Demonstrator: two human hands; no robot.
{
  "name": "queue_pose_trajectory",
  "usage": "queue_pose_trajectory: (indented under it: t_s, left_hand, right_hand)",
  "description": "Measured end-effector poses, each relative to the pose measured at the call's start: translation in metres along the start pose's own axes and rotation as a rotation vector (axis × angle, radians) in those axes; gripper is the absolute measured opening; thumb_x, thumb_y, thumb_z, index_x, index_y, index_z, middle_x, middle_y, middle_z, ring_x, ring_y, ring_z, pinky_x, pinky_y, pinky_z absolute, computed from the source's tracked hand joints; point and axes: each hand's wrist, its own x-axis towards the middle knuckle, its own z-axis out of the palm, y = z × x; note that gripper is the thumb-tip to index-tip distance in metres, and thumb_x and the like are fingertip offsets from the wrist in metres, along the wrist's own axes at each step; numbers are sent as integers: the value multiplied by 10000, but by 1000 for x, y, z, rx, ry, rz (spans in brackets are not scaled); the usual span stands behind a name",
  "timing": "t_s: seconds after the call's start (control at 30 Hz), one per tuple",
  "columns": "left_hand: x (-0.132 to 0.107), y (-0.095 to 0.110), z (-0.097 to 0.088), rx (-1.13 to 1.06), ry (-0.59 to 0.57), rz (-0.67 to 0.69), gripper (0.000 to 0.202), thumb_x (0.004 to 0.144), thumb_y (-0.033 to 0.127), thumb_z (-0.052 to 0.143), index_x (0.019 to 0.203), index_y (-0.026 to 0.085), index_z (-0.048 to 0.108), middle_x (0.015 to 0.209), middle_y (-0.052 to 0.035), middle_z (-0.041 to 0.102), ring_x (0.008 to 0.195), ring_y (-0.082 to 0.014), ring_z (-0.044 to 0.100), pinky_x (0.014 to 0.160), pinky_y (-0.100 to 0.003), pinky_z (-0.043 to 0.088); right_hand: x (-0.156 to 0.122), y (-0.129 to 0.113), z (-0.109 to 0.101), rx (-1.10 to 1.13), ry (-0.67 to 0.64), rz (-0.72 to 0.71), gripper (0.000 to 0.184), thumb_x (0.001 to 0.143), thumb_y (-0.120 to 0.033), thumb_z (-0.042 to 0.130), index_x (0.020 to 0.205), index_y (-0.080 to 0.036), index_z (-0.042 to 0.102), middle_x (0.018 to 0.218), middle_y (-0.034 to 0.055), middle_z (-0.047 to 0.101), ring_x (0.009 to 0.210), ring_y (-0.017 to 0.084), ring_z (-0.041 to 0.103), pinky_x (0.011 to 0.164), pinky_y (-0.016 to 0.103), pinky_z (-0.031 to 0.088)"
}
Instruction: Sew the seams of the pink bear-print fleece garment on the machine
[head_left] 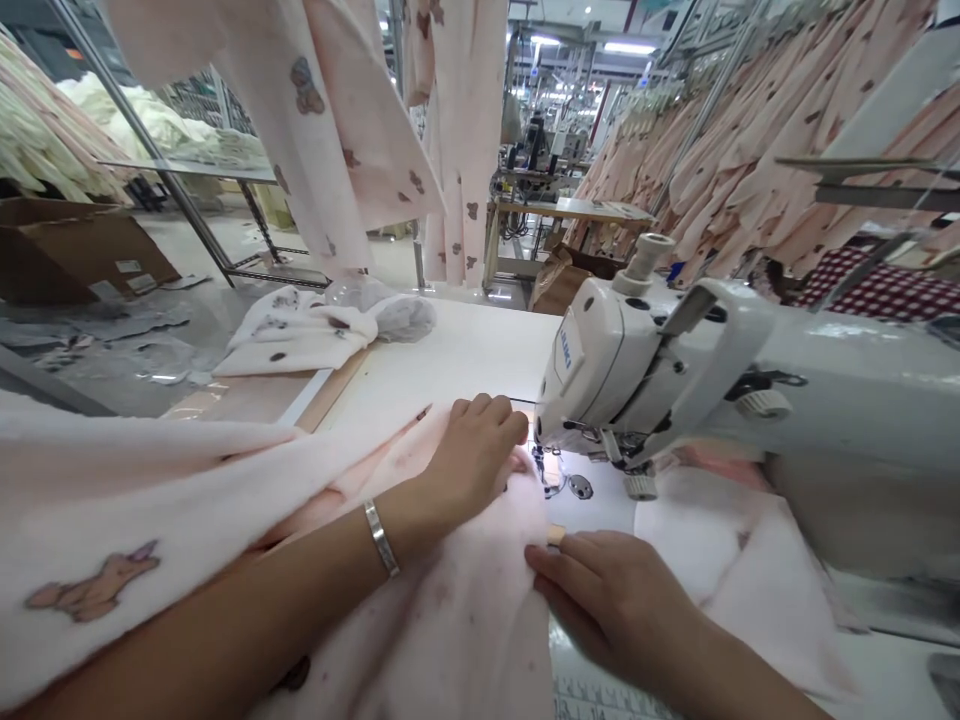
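Pink plush fabric point(480, 590) with printed bears spreads over the table's left side and hangs toward me. My left hand point(480, 450) is closed on the fabric beside the needle area of a white sewing machine point(637, 350), its fingers bent over a fold. Lower right, my right hand point(615, 590) pinches the fabric's right edge between thumb and fingers. A small tan piece point(556, 535) shows just above the right fingertips; what it is, I cannot tell. The needle and presser foot point(541, 470) sit right of my left fingers.
More pink fabric point(727, 540) lies under the machine arm. A folded printed piece point(300, 335) and a clear plastic bag point(405, 315) rest at the table's back left. Pink fabric panels point(337, 130) hang ahead. A cardboard box point(75, 250) stands at left, and a garment rack point(787, 120) at right.
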Motion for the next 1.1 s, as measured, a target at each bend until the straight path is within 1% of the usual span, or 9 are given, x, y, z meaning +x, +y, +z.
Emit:
queue_pose_trajectory:
  t_s: [0.1, 0.23, 0.37, 0.63, 0.73, 0.83, 0.9, 0.97, 1.1]
  left_hand:
    - [-26, 9, 3, -28, -15, 70, 129, 851, 125, 470, 902, 174, 577, 966, -51, 575, 905, -199, 500, 784, -351, 370]
    - [-51, 10, 6, -17, -77, 230, 293, 899, 277, 444, 1178, 194, 487, 1332, -101, 418, 1225, -260, 364, 994, -446, 265]
    - [-44, 0, 4, -22, -131, 273, 365, 923, 416, 389, 1251, 262, 440, 1369, -91, 392, 1263, -264, 339, 982, -456, 267]
    - [-31, -9, 7, 11, -148, 320, 415, 945, 451, 298, 1308, 275, 395, 1388, -106, 373, 1290, -274, 304, 1001, -463, 227]
    - [-34, -4, 5, 44, -112, 338, 344, 928, 368, 382, 1233, 237, 468, 1319, -110, 432, 1223, -279, 367, 969, -450, 261]
    - [-40, 12, -3, 60, -110, 337, 168, 863, 214, 439, 896, 181, 600, 1032, -92, 564, 965, -253, 492, 830, -404, 347]
    - [-45, 25, -8, 75, -145, 316, 161, 822, 183, 447, 718, 172, 570, 816, -74, 558, 764, -223, 483, 719, -383, 364]
    - [-49, 35, -11, 117, -172, 290, 138, 800, 208, 470, 696, 176, 555, 718, -63, 527, 662, -211, 441, 653, -379, 364]
    - [-49, 42, -9, 174, -225, 265, 35, 720, 186, 516, 716, 178, 550, 694, -51, 518, 626, -210, 438, 603, -378, 373]
  right_hand:
    - [0, 0, -2, -15, -11, -1, 140, 891, -198, 434, 967, -182, 551, 641, -5, 550, 528, 136, 417, 498, 280, 214]
    - [6, 3, -8, -63, -6, -44, 169, 893, -192, 421, 911, -193, 590, 614, -9, 530, 510, 133, 395, 484, 287, 199]
    - [12, 9, -11, -122, 2, -47, 219, 894, -185, 410, 825, -193, 617, 548, -13, 470, 482, 129, 351, 476, 291, 168]
    - [10, 12, -7, -131, 9, -5, 216, 899, -209, 418, 919, -198, 633, 555, -15, 454, 492, 126, 364, 478, 282, 186]
    - [9, 11, -5, -120, 1, 18, 214, 904, -216, 410, 904, -201, 624, 553, -19, 448, 494, 122, 363, 477, 282, 180]
    - [7, 10, -7, -122, -1, 19, 201, 900, -218, 415, 882, -188, 612, 549, -20, 435, 491, 123, 334, 476, 287, 163]
    - [6, 8, -10, -105, 6, -11, 183, 883, -191, 427, 844, -174, 605, 566, -9, 449, 506, 131, 329, 485, 298, 165]
    - [4, 6, -11, -59, 6, -66, 165, 863, -166, 441, 821, -164, 600, 593, 6, 473, 529, 141, 341, 497, 309, 175]
    - [1, 2, -9, 36, -92, -92, 162, 864, -193, 443, 822, -164, 596, 632, 15, 510, 546, 149, 373, 502, 313, 197]
